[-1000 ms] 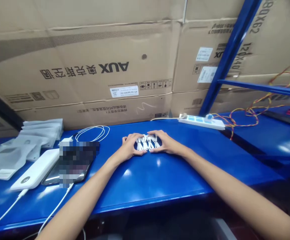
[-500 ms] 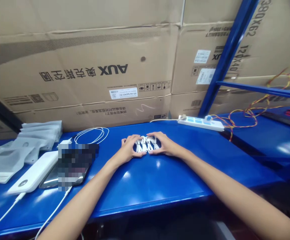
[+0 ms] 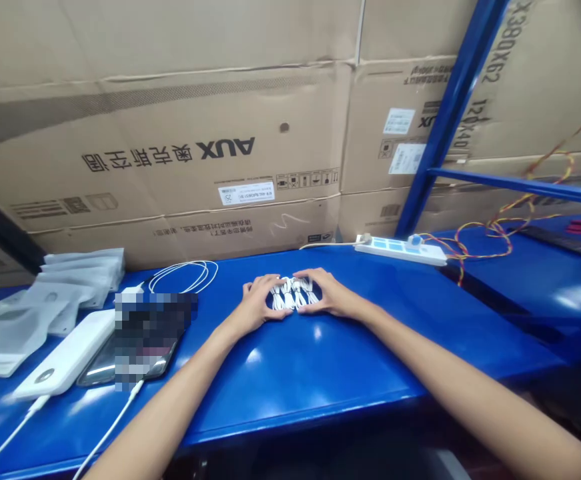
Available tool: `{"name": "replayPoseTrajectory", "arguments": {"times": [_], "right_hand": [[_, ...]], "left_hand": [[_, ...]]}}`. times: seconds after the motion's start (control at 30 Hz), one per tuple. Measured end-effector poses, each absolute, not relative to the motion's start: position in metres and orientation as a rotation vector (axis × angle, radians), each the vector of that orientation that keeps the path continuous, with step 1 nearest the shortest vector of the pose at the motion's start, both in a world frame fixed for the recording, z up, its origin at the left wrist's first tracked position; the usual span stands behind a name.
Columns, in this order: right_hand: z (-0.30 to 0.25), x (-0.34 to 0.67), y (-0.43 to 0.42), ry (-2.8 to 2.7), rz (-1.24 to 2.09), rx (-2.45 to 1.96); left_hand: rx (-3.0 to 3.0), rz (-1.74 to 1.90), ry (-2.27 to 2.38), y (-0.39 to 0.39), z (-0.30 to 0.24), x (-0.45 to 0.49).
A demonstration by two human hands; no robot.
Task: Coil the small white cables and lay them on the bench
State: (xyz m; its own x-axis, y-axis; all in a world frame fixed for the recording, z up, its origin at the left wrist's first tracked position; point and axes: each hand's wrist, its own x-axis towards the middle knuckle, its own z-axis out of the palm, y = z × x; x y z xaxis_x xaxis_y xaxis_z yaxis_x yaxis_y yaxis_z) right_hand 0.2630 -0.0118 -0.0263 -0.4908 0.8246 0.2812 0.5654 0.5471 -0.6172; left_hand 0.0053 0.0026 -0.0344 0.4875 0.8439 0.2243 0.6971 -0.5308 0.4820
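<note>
Brown cardboard forms the backdrop: at least two printed cartons (image 3: 170,133) stand beyond the left hand (image 3: 259,298) and the right hand (image 3: 334,295). One blue table (image 3: 310,380) extends beneath both. Left of the left hand lie several translucent pouches (image 3: 81,280), overlapping too closely to count; nearer to it, one dark phone (image 3: 140,340), partly pixelated, lies beside one white power bank (image 3: 70,353). One white power strip (image 3: 401,250) rests beyond and right of the right hand. Both hands, thumbs on the near side, grip between them about four white cable bundles (image 3: 289,297), side by side.
</note>
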Motion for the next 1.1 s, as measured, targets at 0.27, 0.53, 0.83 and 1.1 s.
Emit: {"name": "replayPoseTrajectory", "arguments": {"times": [0.27,0.53,0.83,1.1], "right_hand": [[-0.027,0.263,-0.013,-2.208,0.630,-1.103],[-0.027,0.263,-0.013,-2.216,0.619,-1.099],[-0.032,0.266,-0.010,-2.204,0.607,-1.090],[-0.023,0.263,-0.014,-2.195,0.468,-1.110]], "left_hand": [[2.366,0.638,1.257,-0.001,-0.031,0.005],[2.363,0.659,1.242,0.001,-0.035,0.004],[2.345,0.727,1.196,-0.003,-0.031,0.004],[2.196,0.904,1.681,-0.005,-0.025,0.003]]}}
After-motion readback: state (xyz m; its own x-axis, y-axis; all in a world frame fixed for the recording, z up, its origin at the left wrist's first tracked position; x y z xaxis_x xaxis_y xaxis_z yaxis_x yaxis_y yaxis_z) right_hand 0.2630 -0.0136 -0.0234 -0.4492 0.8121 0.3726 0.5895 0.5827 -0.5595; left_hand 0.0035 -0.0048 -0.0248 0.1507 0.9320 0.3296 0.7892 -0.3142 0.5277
